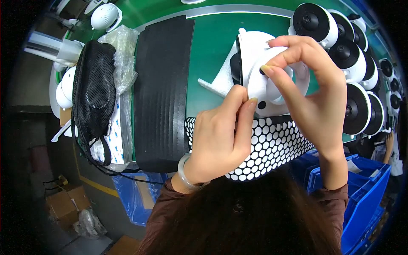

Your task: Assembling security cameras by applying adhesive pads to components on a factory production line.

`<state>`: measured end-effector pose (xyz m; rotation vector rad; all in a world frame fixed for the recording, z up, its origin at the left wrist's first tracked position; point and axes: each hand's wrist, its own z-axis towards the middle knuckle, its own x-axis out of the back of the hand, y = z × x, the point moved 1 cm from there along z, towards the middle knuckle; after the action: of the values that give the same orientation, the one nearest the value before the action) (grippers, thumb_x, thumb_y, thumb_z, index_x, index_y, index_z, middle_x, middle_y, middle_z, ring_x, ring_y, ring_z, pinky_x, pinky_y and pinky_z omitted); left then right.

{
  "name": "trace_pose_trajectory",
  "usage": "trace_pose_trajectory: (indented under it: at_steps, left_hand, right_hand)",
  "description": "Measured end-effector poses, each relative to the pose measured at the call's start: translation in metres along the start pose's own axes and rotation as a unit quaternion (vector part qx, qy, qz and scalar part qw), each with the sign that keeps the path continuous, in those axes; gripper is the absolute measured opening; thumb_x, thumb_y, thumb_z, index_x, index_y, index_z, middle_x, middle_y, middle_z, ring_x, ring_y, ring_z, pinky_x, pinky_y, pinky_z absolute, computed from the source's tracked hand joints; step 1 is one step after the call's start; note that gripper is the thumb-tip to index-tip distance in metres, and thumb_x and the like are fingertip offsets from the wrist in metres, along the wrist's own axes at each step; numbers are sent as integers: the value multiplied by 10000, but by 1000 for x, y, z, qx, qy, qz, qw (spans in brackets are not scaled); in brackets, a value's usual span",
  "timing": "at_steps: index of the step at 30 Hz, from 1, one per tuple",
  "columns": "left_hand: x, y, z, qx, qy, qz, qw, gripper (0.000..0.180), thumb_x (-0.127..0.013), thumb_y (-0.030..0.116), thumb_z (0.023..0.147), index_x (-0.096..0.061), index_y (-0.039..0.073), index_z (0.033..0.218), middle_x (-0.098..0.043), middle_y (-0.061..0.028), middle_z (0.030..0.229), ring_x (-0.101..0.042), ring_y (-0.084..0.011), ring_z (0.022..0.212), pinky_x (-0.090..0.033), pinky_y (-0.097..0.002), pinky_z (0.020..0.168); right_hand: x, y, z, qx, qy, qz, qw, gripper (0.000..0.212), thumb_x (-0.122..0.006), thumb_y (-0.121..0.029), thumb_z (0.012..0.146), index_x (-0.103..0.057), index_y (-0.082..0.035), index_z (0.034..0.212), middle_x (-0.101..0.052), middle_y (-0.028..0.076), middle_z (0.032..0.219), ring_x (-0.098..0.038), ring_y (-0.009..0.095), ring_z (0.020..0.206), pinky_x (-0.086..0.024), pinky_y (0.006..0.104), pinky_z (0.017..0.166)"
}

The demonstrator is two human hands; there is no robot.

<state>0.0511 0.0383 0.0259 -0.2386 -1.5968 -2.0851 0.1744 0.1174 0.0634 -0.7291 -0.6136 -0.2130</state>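
A white round camera-like device (255,40) with a black front stands on its side on the green table. Its white ring base (257,87) faces me and bears small round black pads. My left hand (221,131) is closed, thumb and forefinger pinching at the lower left rim of the base. With my right hand (314,80) I hold the base from the right, the thumb tip at the upper black pad and the forefinger over the top edge. Beneath lies a black sheet with white dots (272,146). White foam (221,80) sits behind the device.
Several similar white devices with black fronts (314,21) are stacked at the right. A long black mat (163,93) lies left of my hands, beside a black mesh pouch (94,89) and clear plastic wrap (121,55). Blue crates (365,178) stand below the table's right edge.
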Motion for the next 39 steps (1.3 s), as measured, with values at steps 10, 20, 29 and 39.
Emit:
trace_pose_trajectory:
  at_steps: [10, 20, 29, 39]
  left_hand:
    - [25, 18, -13, -8, -86, 31, 996, 127, -689, 120, 682, -604, 29, 657, -584, -82, 557, -582, -203, 476, -415, -258, 445]
    - [26, 22, -14, -10, -76, -44, 996, 43, -616, 4, 685, -626, -9, 725, -604, -104, 607, -582, -190, 501, -420, -243, 471]
    - [27, 22, -16, -23, -70, -25, 997, 54, -617, -6, 678, -640, -6, 727, -621, -93, 629, -572, -164, 500, -417, -237, 481]
    - [24, 23, -12, 21, -67, -42, 997, 36, -610, -11, 693, -631, -26, 718, -611, -113, 610, -586, -156, 521, -422, -228, 481]
  right_hand:
    - [41, -5, -14, 22, 7, 54, 998, 171, -560, 38, 752, -606, 43, 916, -619, 121, 873, -592, 161, 797, -464, 240, 676]
    - [25, -19, -51, -71, -127, 152, 978, 156, -684, 18, 615, -637, -18, 760, -633, 69, 741, -597, 192, 674, -460, 267, 629]
    - [25, -13, -49, -58, -135, 171, 974, 140, -681, 29, 615, -621, -7, 737, -629, 71, 718, -593, 189, 652, -452, 255, 588]
    - [27, -5, -44, 2, -154, 167, 974, 139, -672, 31, 615, -603, 1, 731, -612, 72, 713, -589, 197, 649, -452, 257, 585]
